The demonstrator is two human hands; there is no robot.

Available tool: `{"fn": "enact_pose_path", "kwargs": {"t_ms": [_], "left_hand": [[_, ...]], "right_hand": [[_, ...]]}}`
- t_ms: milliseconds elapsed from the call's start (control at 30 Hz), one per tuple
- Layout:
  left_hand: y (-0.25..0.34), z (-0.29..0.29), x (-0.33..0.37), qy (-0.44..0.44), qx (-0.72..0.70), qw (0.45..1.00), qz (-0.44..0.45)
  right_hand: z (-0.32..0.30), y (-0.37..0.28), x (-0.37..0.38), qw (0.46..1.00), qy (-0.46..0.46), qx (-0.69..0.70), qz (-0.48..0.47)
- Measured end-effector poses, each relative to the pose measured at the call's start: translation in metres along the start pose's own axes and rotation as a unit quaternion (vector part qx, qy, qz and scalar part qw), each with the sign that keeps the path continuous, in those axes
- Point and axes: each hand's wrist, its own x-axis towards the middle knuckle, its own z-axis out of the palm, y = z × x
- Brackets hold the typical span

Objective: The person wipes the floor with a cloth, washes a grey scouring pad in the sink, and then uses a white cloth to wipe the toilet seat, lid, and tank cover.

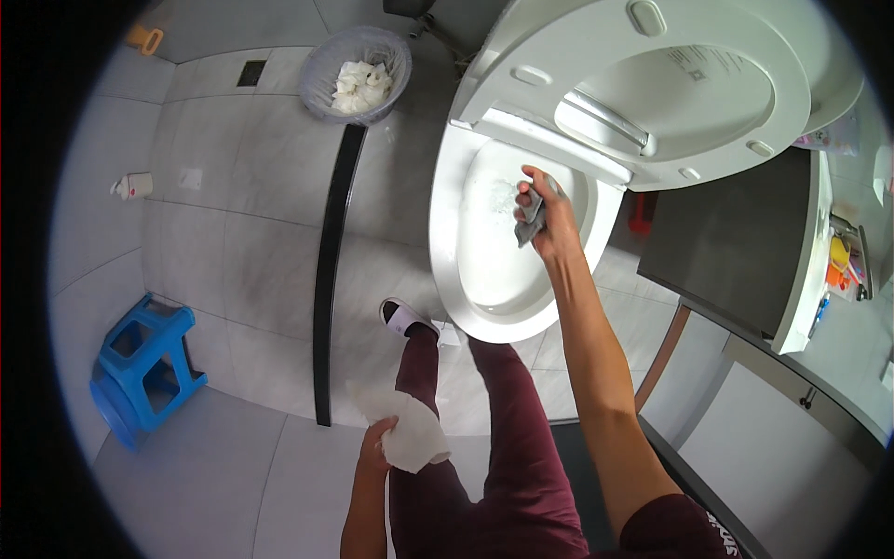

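My right hand [551,216] is closed on a crumpled grey cloth [532,220] and hangs over the bowl of a white toilet [447,224]. Water shows at the bottom of the bowl, and the toilet seat [510,86] is tipped up against the raised lid. Lower down, my left hand [375,445] grips a white paper sheet [413,434] by its edge, in front of my left leg. The paper droops loosely over the thigh and is apart from the toilet.
A lined bin [312,88] with crumpled white paper stands left of the toilet. A black floor strip [335,270] runs nearby. A blue plastic stool [154,359] lies tipped at the left, near a white bottle [133,186]. A dark cabinet [722,261] stands at the right.
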Motion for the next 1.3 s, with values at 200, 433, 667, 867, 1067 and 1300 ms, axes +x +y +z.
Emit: {"fn": "enact_pose_path", "kwargs": {"t_ms": [200, 433, 667, 867, 1067, 1300], "left_hand": [[-0.008, 0.043, 0.01, -0.016, 0.034, 0.999, 0.014], [-0.024, 0.082, 0.033, -0.003, 0.088, 0.996, 0.02], [-0.028, 0.102, 0.038, 0.001, 0.087, 0.996, 0.005], [-0.032, 0.103, 0.041, 0.006, 0.091, 0.996, -0.004], [-0.034, 0.104, 0.044, 0.009, 0.089, 0.996, -0.025], [-0.036, 0.121, 0.043, 0.012, 0.103, 0.995, -0.016]], "right_hand": [[0.021, -0.015, 0.021, 0.998, 0.048, -0.031, 0.025], [-0.008, -0.019, 0.03, 0.988, 0.101, -0.114, 0.016], [-0.072, -0.002, 0.01, 0.973, 0.147, -0.159, 0.084], [-0.129, 0.027, -0.037, 0.971, 0.009, -0.108, 0.212], [-0.136, 0.038, -0.061, 0.978, 0.052, -0.107, 0.171], [-0.129, 0.044, -0.063, 0.966, 0.076, 0.147, 0.2]]}}
